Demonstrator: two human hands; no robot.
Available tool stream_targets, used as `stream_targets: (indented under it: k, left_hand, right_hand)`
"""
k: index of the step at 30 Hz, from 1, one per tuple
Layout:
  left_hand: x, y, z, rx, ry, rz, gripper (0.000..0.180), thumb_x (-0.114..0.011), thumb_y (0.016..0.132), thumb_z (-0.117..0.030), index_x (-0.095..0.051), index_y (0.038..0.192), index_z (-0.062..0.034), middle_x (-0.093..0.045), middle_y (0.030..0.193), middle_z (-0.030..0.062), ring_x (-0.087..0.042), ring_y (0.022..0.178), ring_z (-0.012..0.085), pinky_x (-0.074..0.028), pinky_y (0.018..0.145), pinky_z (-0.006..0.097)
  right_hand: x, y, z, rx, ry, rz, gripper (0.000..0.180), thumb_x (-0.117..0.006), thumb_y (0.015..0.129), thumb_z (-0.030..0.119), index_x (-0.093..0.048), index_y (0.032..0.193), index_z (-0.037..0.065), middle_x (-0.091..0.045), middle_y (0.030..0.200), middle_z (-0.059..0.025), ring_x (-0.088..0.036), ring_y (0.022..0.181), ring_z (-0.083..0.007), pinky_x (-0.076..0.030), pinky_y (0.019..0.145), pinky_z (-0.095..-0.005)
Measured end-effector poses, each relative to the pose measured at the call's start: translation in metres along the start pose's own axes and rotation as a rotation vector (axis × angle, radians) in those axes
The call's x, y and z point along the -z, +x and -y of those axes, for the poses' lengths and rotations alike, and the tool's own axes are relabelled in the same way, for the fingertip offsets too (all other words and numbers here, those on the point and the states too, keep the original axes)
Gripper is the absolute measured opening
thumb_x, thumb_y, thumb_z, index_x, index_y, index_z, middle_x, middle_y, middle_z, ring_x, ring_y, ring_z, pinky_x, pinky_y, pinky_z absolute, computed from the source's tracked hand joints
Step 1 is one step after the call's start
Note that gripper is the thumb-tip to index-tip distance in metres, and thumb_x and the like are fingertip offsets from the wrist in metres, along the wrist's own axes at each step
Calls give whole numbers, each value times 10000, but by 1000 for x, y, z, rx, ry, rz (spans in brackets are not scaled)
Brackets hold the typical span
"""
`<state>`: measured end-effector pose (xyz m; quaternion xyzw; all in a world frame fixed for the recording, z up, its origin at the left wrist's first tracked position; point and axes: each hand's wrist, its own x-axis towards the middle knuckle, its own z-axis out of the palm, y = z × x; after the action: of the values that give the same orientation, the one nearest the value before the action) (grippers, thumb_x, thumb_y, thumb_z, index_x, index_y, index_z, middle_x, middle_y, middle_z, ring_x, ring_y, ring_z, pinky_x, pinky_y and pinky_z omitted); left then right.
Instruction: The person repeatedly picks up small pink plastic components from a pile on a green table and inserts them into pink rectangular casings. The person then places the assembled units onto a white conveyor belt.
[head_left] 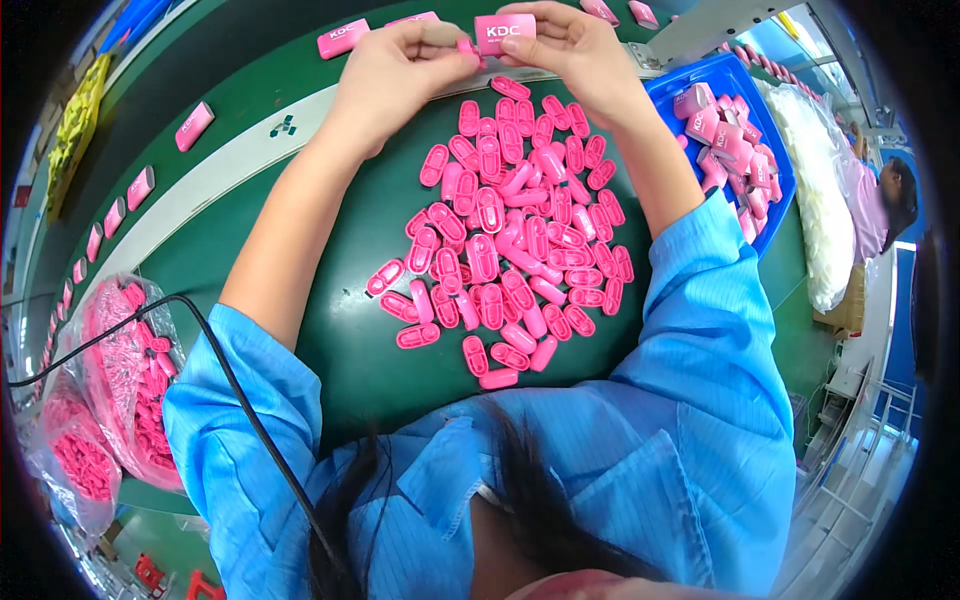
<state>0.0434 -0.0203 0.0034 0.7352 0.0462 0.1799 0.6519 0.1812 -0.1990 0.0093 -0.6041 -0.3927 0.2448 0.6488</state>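
1. A pink rectangular case (504,32) with white lettering is held at the far edge of the green table (370,330), above the heap of parts.
2. The right hand (570,50) is closed round the case, fingers curled over its right end.
3. The left hand (400,65) is pinched shut on a small pink piece (466,45) touching the case's left end; what the piece is stays unclear, since the fingers hide most of it.
4. Just below the hands lies a pile of pink oval clips (510,230).
5. Right of it stands a blue tray (780,190) of pink cases.
6. Clear bags of pink parts (120,380) sit at the left.
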Motion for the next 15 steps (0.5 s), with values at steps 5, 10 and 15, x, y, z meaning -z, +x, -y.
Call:
stream_targets:
  k: [5, 10, 15]
  left_hand:
    - [4, -5, 16, 175, -416, 17, 147, -710, 984, -105, -704, 1114, -37, -722, 1093, 28, -697, 988, 120, -584, 879, 297]
    - [-1, -7, 16, 199, -400, -51, 179, -698, 985, -86, -700, 1148, -12, -743, 1064, 69, -714, 920, 127, -597, 832, 256]
    - [-4, -9, 12, 158, -307, -34, 241, -692, 984, -61, -696, 1204, 38, -745, 1099, 100, -719, 943, 139, -598, 837, 256]
  right_hand:
    - [-4, -8, 5, -119, 87, 16, 291, -679, 979, 38, -639, 1264, -8, -730, 1103, -77, -686, 895, -117, -563, 796, -247]
    - [-7, -11, -4, -135, 71, 25, 281, -676, 979, 30, -640, 1255, -4, -728, 1074, -68, -679, 882, -110, -555, 789, -240]
    - [-10, -16, -8, -125, 94, -41, 288, -694, 970, 28, -642, 1252, -2, -733, 1051, -67, -677, 883, -111, -551, 799, -241]
